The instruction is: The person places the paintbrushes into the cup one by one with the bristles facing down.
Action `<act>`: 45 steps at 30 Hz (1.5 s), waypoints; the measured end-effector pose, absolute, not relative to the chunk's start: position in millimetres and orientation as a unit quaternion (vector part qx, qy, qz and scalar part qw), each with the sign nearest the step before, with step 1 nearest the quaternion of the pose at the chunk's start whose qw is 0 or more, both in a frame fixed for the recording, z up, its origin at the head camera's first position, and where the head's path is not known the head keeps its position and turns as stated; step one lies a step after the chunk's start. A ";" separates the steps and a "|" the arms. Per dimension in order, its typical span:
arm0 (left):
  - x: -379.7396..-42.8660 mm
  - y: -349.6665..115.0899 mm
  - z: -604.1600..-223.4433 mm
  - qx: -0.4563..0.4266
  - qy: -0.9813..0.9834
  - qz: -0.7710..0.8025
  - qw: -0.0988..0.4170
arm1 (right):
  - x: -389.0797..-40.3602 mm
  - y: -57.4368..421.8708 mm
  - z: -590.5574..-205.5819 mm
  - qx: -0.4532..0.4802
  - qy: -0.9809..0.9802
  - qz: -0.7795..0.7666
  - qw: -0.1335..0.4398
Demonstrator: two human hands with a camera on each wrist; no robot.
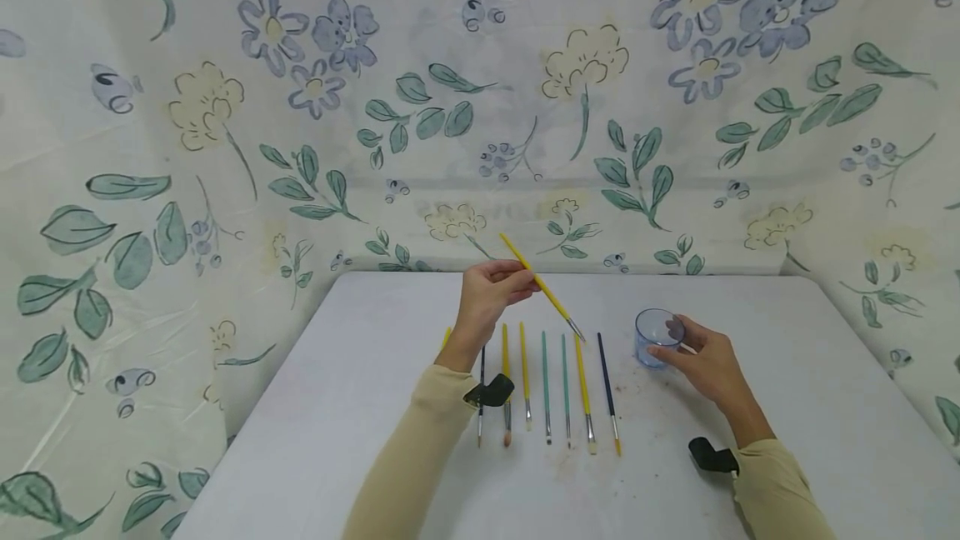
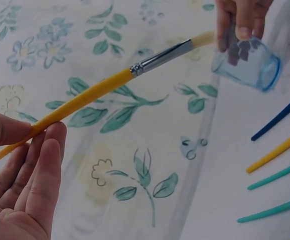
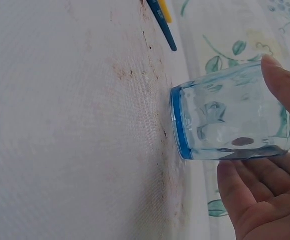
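My left hand point(image 1: 486, 300) pinches a yellow-handled paintbrush point(image 1: 552, 298) between thumb and fingers, above the table. The brush slants, its pale bristles point(image 2: 203, 39) pointing down toward the right; a silver ferrule point(image 2: 165, 57) joins them to the handle. My right hand point(image 1: 712, 361) grips a clear bluish glass point(image 3: 225, 120) from its right side, thumb on one side and fingers on the other. The glass is upright, low over the table or on it; I cannot tell which. The bristles are apart from the glass in the head view.
Several paintbrushes lie in a row, bristles toward me, among them a dark blue brush point(image 1: 607, 382), a yellow brush point(image 1: 583, 382) and a teal brush point(image 1: 546, 382). My left arm partly covers the row's left end. Brownish specks mark the white table point(image 1: 810, 373). Floral cloth point(image 1: 480, 132) hangs behind.
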State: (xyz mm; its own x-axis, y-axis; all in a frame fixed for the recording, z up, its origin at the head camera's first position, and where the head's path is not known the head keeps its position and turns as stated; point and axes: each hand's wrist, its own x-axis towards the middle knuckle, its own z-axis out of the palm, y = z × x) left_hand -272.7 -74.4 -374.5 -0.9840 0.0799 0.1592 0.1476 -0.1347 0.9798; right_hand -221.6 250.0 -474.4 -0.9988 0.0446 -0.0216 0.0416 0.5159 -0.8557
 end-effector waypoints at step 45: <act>-285.6 40.4 -409.8 -0.137 -0.725 -0.672 0.062 | -224.1 251.1 -475.3 -0.023 -0.873 0.487 0.001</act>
State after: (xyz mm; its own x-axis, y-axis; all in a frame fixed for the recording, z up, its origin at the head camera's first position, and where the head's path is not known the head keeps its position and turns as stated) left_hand -285.6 40.4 -409.8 -0.9549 0.1148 0.2738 0.2817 0.0592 0.9577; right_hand -224.1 251.1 -475.3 -0.9989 0.0411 -0.0203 0.0389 0.5250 -0.8502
